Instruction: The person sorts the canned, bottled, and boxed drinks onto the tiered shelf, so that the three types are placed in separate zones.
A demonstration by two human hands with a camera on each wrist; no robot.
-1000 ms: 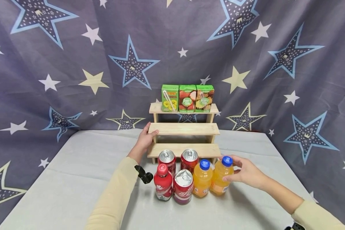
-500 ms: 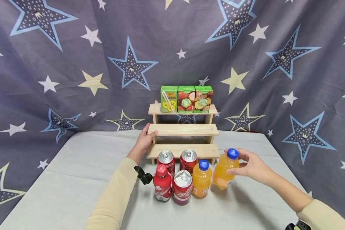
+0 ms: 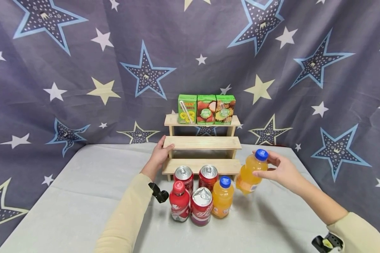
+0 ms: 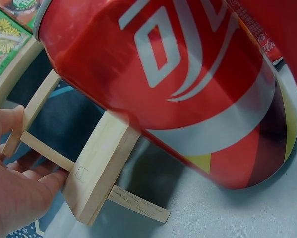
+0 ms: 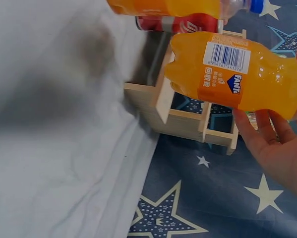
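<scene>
In the head view my right hand [image 3: 283,172] holds a blue-capped orange soda bottle [image 3: 251,173] tilted, up off the table and right of the lowest step. The right wrist view shows the Fanta label on this bottle [image 5: 227,74], fingers and thumb about its upper part. My left hand [image 3: 159,154] grips the left side of a three-step wooden display shelf [image 3: 202,142] at its middle step. In the left wrist view, that hand [image 4: 19,183] has its thumb and fingers round the wood. A second orange soda bottle [image 3: 222,200] stands upright on the table.
Three juice boxes [image 3: 206,109] stand on the top step. In front of the shelf are a red bottle [image 3: 179,203], a dented soda can [image 3: 201,209] and two more red cans, a left one [image 3: 184,177] and a right one [image 3: 208,175]. A star-patterned curtain [image 3: 190,42] hangs behind.
My right hand has lifted the orange soda bottle from beside the other one, moving it up, slightly right and toward the shelf, and tilting it. The left hand has kept its grip.
</scene>
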